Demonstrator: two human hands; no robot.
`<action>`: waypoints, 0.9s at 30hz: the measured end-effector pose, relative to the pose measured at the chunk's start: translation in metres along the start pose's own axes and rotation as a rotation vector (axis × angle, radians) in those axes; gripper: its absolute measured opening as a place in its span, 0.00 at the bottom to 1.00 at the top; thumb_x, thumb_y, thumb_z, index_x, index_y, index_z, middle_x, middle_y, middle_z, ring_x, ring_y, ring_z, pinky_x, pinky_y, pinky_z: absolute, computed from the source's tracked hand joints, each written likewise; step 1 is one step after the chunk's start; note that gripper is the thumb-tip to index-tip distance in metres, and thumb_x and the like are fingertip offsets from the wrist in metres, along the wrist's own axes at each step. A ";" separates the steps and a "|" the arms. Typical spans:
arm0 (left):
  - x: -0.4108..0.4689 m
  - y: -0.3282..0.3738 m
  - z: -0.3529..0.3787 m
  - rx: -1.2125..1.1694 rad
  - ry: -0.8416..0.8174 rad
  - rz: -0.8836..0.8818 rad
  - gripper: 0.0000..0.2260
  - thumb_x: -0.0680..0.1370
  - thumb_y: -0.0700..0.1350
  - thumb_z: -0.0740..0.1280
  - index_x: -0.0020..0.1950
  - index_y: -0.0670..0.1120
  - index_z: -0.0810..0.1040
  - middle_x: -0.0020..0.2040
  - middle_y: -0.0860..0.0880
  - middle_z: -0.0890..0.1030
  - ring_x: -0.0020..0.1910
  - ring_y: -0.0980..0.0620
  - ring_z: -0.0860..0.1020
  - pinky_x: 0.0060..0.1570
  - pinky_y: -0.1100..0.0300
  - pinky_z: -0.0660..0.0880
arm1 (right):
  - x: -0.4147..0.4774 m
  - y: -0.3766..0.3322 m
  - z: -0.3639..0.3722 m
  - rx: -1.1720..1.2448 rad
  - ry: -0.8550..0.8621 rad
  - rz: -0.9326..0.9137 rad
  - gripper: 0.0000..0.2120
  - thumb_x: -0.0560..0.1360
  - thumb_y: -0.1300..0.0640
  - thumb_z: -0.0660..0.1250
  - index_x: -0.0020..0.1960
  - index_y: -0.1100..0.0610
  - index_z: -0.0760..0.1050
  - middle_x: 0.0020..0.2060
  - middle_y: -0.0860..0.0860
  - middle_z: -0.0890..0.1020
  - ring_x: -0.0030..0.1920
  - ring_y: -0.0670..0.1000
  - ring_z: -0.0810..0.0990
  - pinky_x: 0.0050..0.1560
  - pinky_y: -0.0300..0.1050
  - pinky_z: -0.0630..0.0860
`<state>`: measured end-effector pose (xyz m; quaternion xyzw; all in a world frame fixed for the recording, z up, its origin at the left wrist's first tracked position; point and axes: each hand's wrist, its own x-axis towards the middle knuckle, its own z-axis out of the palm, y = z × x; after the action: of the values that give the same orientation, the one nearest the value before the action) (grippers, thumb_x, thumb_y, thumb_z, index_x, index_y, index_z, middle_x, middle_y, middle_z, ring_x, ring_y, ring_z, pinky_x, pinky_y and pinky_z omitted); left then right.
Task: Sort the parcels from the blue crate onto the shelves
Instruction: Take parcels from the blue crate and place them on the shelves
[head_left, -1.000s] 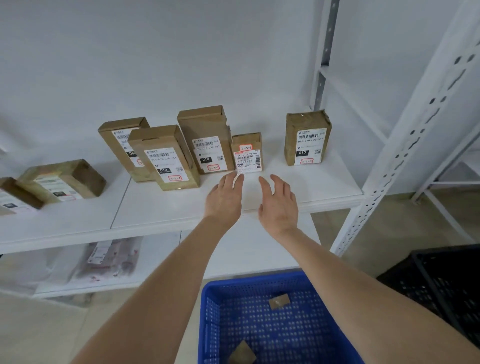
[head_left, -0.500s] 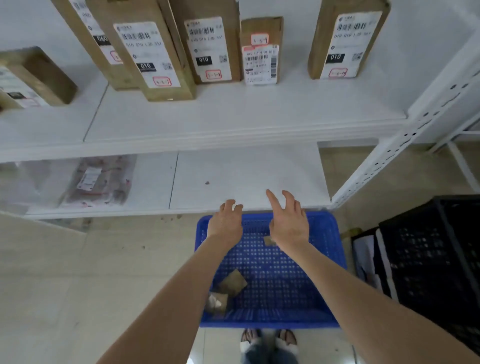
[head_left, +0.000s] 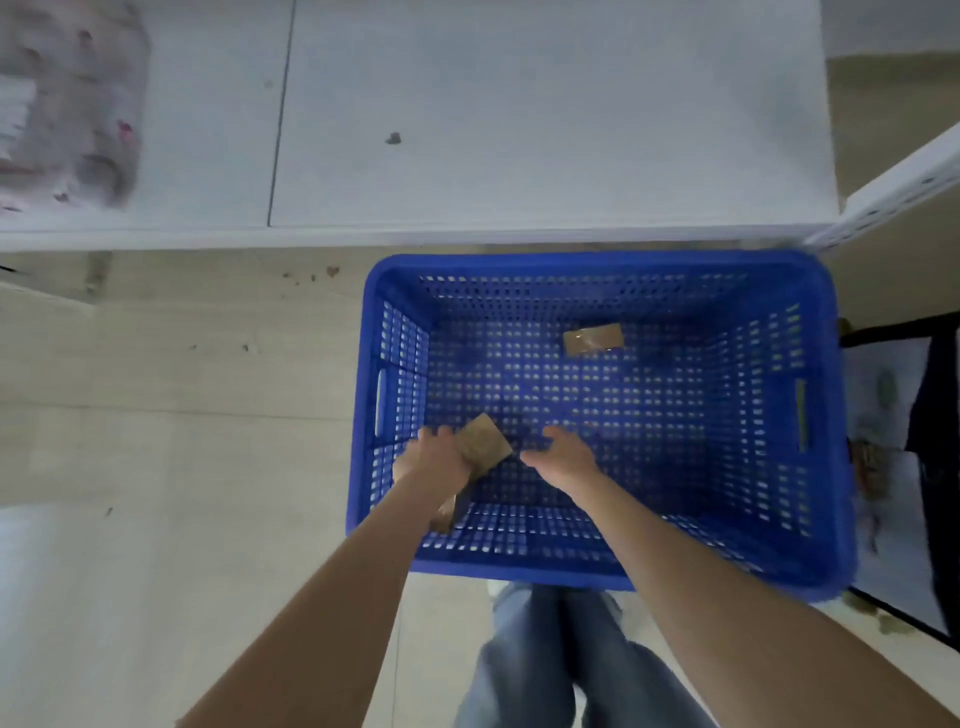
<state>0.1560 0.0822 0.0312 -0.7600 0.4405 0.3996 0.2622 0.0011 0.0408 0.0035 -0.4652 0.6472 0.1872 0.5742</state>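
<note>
Reaching into blue crate (head_left: 571, 261) on floor before shelf (head_left: 519, 130): left grip (head_left: 435, 460) against parcel (head_left: 485, 444) by left wall, cannot tell if holding; right grip (head_left: 563, 457) beside it, loose, empty. Second parcel (head_left: 593, 339) near far wall.

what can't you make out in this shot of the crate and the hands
- Whether the left hand grips the near parcel: head view, the hand covers its edge and the picture is blurred there.
- A second parcel: mostly hidden under the left wrist.
- Any label on the far parcel: too small.
- The bag on the shelf: blurred, cut by the left edge.
</note>
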 end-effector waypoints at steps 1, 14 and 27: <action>0.012 -0.006 0.013 0.002 -0.011 -0.050 0.21 0.80 0.50 0.59 0.70 0.42 0.62 0.68 0.40 0.66 0.66 0.40 0.68 0.59 0.46 0.71 | 0.014 0.003 0.014 0.050 -0.072 0.023 0.30 0.80 0.51 0.62 0.77 0.58 0.55 0.67 0.57 0.70 0.63 0.58 0.74 0.60 0.50 0.74; 0.064 -0.006 0.045 -0.516 -0.017 -0.221 0.16 0.81 0.44 0.56 0.65 0.37 0.72 0.63 0.39 0.76 0.61 0.41 0.75 0.52 0.54 0.71 | 0.053 -0.023 0.091 0.692 -0.402 0.219 0.22 0.78 0.48 0.65 0.66 0.59 0.68 0.63 0.54 0.74 0.64 0.59 0.72 0.65 0.56 0.71; 0.080 -0.034 0.059 -0.430 -0.010 -0.334 0.19 0.81 0.46 0.57 0.68 0.37 0.67 0.67 0.37 0.70 0.65 0.39 0.71 0.61 0.51 0.69 | 0.068 -0.010 0.114 0.780 -0.368 0.308 0.20 0.79 0.43 0.62 0.62 0.58 0.69 0.46 0.56 0.78 0.54 0.59 0.78 0.61 0.60 0.73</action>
<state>0.1872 0.1062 -0.0665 -0.8582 0.2130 0.4390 0.1594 0.0800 0.0979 -0.0871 -0.0717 0.6182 0.0924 0.7773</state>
